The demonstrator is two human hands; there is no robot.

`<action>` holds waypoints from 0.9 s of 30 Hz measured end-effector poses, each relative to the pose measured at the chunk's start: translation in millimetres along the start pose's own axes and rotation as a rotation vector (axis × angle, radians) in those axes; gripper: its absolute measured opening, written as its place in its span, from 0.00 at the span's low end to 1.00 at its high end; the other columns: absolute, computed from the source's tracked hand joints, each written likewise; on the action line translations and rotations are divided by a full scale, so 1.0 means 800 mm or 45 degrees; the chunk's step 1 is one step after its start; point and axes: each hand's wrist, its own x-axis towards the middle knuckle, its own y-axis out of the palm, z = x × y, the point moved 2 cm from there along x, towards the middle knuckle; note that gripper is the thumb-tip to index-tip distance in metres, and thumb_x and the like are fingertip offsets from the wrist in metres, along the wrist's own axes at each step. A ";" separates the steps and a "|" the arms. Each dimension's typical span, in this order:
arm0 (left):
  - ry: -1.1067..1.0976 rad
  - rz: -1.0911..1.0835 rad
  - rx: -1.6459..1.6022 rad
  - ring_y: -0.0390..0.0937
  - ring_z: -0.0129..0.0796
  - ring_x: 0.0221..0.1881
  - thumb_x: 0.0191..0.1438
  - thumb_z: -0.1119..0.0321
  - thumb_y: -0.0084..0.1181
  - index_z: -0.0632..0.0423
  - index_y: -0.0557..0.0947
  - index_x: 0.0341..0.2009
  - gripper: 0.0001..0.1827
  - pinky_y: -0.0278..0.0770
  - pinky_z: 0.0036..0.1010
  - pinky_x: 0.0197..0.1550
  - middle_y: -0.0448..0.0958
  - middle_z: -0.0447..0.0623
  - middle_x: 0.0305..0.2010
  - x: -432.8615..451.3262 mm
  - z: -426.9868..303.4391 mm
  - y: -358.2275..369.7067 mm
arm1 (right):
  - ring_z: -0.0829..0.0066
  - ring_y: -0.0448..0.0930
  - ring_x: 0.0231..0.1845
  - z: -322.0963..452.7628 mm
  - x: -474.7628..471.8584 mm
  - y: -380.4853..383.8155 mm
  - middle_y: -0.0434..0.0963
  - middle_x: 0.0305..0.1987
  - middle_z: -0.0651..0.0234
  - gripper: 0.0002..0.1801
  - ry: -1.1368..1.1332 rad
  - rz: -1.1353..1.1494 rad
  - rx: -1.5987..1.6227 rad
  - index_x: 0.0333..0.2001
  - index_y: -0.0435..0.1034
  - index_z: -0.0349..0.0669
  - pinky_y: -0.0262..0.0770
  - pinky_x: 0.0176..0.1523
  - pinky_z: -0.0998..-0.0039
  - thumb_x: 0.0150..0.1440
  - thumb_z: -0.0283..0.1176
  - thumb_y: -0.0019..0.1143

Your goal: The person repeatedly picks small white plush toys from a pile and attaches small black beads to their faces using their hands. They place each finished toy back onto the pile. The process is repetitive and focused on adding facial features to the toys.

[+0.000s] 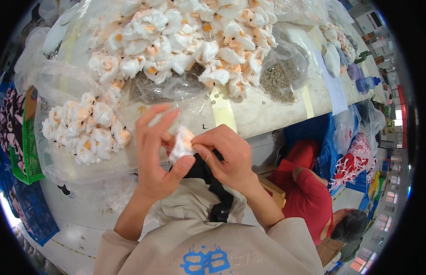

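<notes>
A small white fluffy plush piece (182,144) with a peach-coloured patch is held up in front of the table's near edge. My left hand (154,158) has its thumb against the lower part of the piece and a bent finger behind it; its upper fingers are spread and slightly blurred. With thumb and forefinger, my right hand (226,154) pinches the peach side of the piece. Whatever lies between those fingertips is hidden. Left of my hands, similar plush pieces (89,127) lie heaped on clear plastic. A much larger heap of them (178,41) covers the far part of the table.
Clear bags of small grey-brown parts (278,79) sit by the large heap. A few loose rings (216,96) lie near yellow tape (224,113) on the pale tabletop (257,118). A green crate (28,147) stands left. A person in red (302,196) sits close on my right.
</notes>
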 end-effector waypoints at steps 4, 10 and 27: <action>-0.219 0.281 0.022 0.81 0.35 0.36 0.58 0.60 0.70 0.59 0.85 0.47 0.18 0.78 0.29 0.38 0.84 0.53 0.38 0.002 0.003 0.005 | 0.61 0.79 0.34 0.006 0.002 -0.005 0.80 0.33 0.62 0.07 -0.064 0.055 0.029 0.38 0.78 0.37 0.77 0.36 0.66 0.56 0.19 0.68; -0.352 0.374 -0.198 0.81 0.33 0.31 0.60 0.64 0.68 0.59 0.86 0.41 0.11 0.77 0.28 0.36 0.83 0.50 0.31 -0.001 0.011 0.003 | 0.65 0.79 0.33 0.002 -0.012 -0.004 0.79 0.34 0.63 0.05 0.088 -0.032 0.209 0.38 0.77 0.36 0.77 0.34 0.70 0.58 0.19 0.67; -0.182 -0.068 -0.036 0.80 0.34 0.37 0.60 0.75 0.64 0.59 0.84 0.44 0.08 0.76 0.25 0.39 0.84 0.52 0.41 0.008 0.053 0.009 | 0.43 0.72 0.65 0.179 -0.004 -0.013 0.61 0.65 0.23 0.55 -0.154 0.090 2.219 0.72 0.47 0.32 0.57 0.72 0.44 0.64 0.74 0.35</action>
